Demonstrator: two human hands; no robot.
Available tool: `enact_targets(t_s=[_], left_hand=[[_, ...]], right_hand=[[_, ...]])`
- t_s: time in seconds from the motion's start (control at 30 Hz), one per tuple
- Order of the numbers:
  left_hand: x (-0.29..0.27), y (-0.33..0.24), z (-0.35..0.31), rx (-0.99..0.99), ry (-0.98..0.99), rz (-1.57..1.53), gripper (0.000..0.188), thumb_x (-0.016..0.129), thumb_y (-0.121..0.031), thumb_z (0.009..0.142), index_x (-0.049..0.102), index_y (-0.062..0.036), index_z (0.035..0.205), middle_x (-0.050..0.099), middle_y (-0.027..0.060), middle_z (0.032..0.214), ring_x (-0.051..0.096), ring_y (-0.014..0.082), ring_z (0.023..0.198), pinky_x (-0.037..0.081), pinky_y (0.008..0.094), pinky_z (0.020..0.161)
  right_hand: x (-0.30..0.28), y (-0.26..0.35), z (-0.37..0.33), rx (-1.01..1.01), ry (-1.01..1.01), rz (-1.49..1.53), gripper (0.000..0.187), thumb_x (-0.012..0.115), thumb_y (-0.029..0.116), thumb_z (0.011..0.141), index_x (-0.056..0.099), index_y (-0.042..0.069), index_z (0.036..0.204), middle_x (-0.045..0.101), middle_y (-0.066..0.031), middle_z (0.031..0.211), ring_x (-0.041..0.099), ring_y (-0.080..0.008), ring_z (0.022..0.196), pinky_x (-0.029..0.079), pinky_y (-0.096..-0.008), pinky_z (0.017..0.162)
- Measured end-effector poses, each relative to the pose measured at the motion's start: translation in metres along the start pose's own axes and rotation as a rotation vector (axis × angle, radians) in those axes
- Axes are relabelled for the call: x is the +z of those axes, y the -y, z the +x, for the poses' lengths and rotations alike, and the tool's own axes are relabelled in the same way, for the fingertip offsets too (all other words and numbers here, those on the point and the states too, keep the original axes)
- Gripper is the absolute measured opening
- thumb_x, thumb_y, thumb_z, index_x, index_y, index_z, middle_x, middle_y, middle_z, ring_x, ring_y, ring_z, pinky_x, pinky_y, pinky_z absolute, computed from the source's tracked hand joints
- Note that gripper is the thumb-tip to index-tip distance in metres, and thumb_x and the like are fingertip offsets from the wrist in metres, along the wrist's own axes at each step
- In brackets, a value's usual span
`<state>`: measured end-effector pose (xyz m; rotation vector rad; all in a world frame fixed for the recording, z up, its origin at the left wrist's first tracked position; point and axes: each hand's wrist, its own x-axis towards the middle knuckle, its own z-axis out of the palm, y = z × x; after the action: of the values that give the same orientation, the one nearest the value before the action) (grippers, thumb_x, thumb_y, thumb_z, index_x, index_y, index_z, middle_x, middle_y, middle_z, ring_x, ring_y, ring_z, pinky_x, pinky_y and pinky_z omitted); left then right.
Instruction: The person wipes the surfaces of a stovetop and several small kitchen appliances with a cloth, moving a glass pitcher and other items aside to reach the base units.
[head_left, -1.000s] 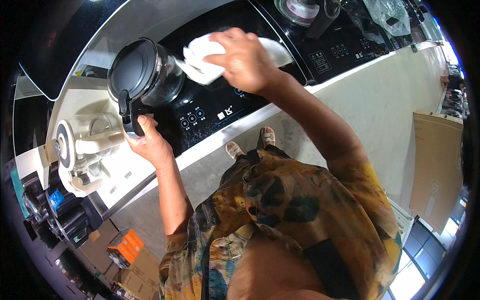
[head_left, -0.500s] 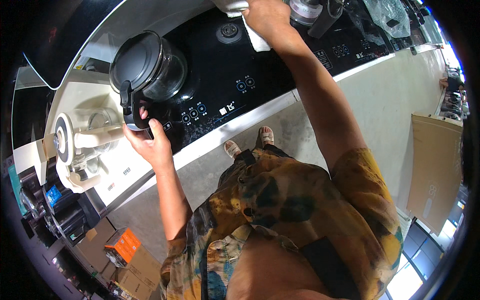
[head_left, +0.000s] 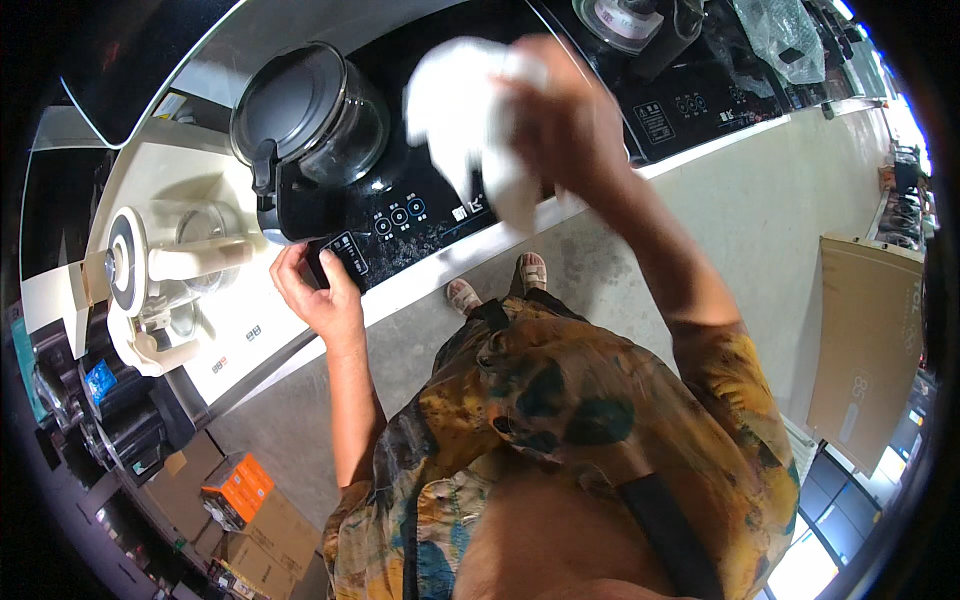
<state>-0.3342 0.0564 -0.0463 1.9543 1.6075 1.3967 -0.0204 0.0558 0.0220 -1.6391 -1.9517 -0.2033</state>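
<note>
My right hand [head_left: 570, 120] is shut on a white cloth [head_left: 460, 100], both smeared by motion above the black glass panel [head_left: 420, 180]. Left of the cloth stands a clear glass pot [head_left: 345, 135] with a dark lid [head_left: 290, 100] and a black handle [head_left: 270, 190] pointing toward me. Just below that handle, at the panel's front edge, my left hand [head_left: 318, 295] is open, thumb and fingers apart and nothing between them. Whether its fingertips touch the panel I cannot tell.
A second clear jug with a cream handle [head_left: 195, 262] lies on the white appliance top [head_left: 255, 320] at the left. Far right on the panel are a glass jar [head_left: 620, 25] and clear plastic wrap [head_left: 780, 40]. Cardboard boxes [head_left: 270, 540] stand on the floor.
My right hand has brought the cloth from the panel's far side toward me and lifted it. My left hand has let go of the pot's handle and sits just below it.
</note>
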Motion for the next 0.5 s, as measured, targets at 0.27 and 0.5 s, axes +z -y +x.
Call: enact_targets(t_s=[0.27, 0.5], left_hand=[[0.005, -0.001, 0.002, 0.03, 0.008, 0.068, 0.025, 0.063, -0.005, 0.082, 0.056, 0.0019, 0.105, 0.055, 0.0156, 0.107, 0.054, 0.0286, 0.101, 0.045, 0.0374, 0.087], [0.005, -0.003, 0.002, 0.068, -0.003, 0.098, 0.024, 0.063, -0.006, 0.082, 0.056, 0.0022, 0.104, 0.055, 0.0165, 0.106, 0.054, 0.0301, 0.1, 0.044, 0.0386, 0.087]], right_hand=[[0.05, -0.023, 0.092, -0.132, 0.215, -0.232, 0.023, 0.057, 0.022, 0.08, 0.07, 0.008, 0.095, 0.064, -0.0207, 0.094, 0.063, -0.036, 0.086, 0.051, -0.0455, 0.073], [-0.023, 0.018, -0.017, -0.258, 0.376, -0.201, 0.024, 0.074, 0.018, 0.08, 0.07, 0.01, 0.102, 0.057, -0.0086, 0.106, 0.059, -0.0202, 0.095, 0.053, -0.0259, 0.069]])
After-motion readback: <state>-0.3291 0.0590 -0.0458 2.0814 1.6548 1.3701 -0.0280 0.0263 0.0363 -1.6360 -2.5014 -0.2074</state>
